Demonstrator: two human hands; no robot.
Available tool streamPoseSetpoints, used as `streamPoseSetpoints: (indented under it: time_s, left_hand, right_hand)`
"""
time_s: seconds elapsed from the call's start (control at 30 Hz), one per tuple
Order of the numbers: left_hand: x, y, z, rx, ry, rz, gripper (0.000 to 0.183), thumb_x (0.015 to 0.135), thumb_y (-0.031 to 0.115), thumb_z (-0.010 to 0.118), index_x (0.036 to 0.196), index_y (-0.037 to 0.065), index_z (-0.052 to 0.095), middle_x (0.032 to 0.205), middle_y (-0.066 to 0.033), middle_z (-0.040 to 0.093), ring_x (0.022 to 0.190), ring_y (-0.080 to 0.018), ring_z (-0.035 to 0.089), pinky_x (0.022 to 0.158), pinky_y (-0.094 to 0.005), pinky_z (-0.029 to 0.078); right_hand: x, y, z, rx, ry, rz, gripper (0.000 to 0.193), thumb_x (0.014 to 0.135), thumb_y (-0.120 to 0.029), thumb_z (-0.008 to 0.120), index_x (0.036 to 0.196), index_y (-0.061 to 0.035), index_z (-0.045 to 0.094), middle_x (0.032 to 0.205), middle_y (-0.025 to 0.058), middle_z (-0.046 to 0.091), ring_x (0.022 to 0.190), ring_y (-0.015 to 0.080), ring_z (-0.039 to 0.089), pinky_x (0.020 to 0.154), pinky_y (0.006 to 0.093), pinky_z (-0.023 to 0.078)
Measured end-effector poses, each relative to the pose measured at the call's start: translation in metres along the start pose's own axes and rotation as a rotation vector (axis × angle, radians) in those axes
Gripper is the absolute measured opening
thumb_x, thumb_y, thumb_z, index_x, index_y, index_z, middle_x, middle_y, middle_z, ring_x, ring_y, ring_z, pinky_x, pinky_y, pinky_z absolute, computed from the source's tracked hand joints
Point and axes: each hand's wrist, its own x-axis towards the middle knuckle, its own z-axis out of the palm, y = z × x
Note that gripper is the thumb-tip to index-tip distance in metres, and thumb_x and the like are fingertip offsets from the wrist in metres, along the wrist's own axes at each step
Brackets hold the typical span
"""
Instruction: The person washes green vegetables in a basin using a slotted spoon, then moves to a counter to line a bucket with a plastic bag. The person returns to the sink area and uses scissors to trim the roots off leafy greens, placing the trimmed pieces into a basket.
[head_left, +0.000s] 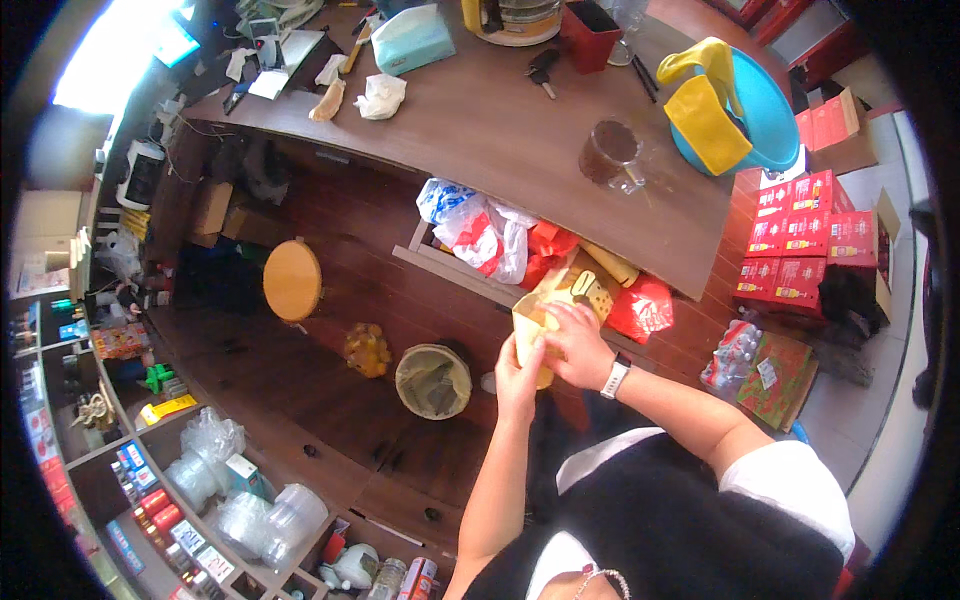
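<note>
A pale yellow printed bag (527, 318), with dark patterning toward its far end, is held up in front of me. My left hand (519, 378) grips its near edge, thumb up. My right hand (574, 342), with a watch (616, 377) on the wrist, lies over the bag with its fingers bent on it, close beside the left. Just beyond, an open drawer (455, 275) is stuffed with white plastic bags (485, 235) and red plastic bags (640, 308). The bag partly covers the drawer's right end, and its lower part is hidden by my hands.
On the brown desk (480, 130) stand a glass mug (610, 152), a tissue pack (412, 40), keys (543, 72) and a blue basin (765, 110) with a yellow cloth (708, 125). Below are a bin (432, 382) and a round stool (292, 281). Red boxes (800, 235) stack at right.
</note>
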Motion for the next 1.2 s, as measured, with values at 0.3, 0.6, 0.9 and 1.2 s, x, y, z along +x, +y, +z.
streamPoseSetpoints:
  time_s: [0.3,0.6,0.9,1.2]
  left_hand:
    - [-0.059,0.028,-0.012,0.448,0.303,0.293,0.017,0.083,0.005,0.057,0.097,-0.005,0.059,0.085,-0.0030,0.061,0.075,-0.0084,0.055,0.069,-0.0224,0.045]
    - [-0.156,0.018,-0.044,0.481,0.842,0.452,0.012,0.082,0.001,0.056,0.093,-0.002,0.060,0.082,-0.0018,0.059,0.074,-0.0084,0.053,0.068,-0.0221,0.044]
    - [-0.290,0.002,-0.119,0.053,1.412,0.741,0.026,0.084,0.000,0.049,0.110,-0.004,0.050,0.103,-0.0107,0.058,0.088,-0.0179,0.057,0.078,-0.0300,0.046]
    - [-0.338,-0.108,-0.064,-0.312,1.460,0.692,0.020,0.083,0.004,0.055,0.103,0.000,0.055,0.092,-0.0045,0.059,0.079,-0.0098,0.056,0.069,-0.0217,0.046]
  right_hand:
    - [0.001,0.110,0.005,0.009,-0.448,0.306,0.061,0.084,-0.055,0.039,0.134,-0.0191,0.034,0.141,0.0077,0.027,0.128,0.0392,0.023,0.104,0.0511,0.016]
    - [0.009,0.153,0.042,-0.040,-0.262,0.372,0.057,0.089,-0.045,0.033,0.129,-0.0046,0.038,0.134,0.0193,0.035,0.123,0.0333,0.034,0.099,0.0475,0.028]
    - [0.019,0.121,-0.005,-0.226,-0.122,0.296,0.056,0.088,-0.044,0.039,0.125,-0.0020,0.041,0.126,0.0200,0.044,0.111,0.0365,0.044,0.092,0.0421,0.035]
    - [-0.027,0.062,0.008,-0.641,-0.269,-0.497,0.079,0.058,-0.016,0.070,0.130,-0.0258,0.038,0.140,0.0034,0.027,0.123,0.0295,0.029,0.099,0.0479,0.026]
